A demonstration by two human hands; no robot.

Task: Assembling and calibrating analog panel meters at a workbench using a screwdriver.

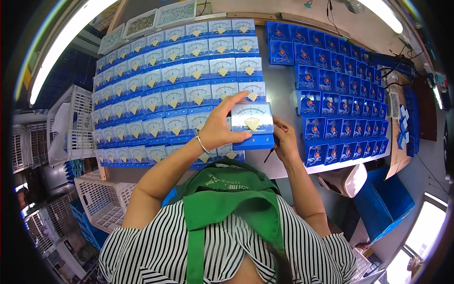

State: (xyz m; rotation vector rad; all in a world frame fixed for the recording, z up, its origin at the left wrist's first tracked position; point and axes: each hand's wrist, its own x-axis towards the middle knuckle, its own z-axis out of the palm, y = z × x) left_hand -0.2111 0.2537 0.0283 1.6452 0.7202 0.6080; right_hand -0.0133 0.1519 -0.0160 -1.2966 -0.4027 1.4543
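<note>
My left hand (pixel 220 125) is closed around an analog meter (pixel 252 118) with a clear front, a white dial, a cream fan-shaped piece and a blue base. The thumb lies along its lower front and the fingers reach over its top left. At the meter's right side, my right hand (pixel 285 142) is curled close to the casing. A thin dark tool (pixel 269 155) sticks out below its fingers; its exact kind is hidden. Rows of similar meters (pixel 196 71) stand left of my hands. To the right are rows of open blue housings (pixel 326 80) with orange and wired parts inside.
Trays of small metal parts (pixel 176 14) line the far left edge of the metal table (pixel 276 90). White plastic crates (pixel 101 199) are at the left. A white stool (pixel 347 182) and a blue bin (pixel 383 203) stand at the right, below the table edge. Cables hang at far right.
</note>
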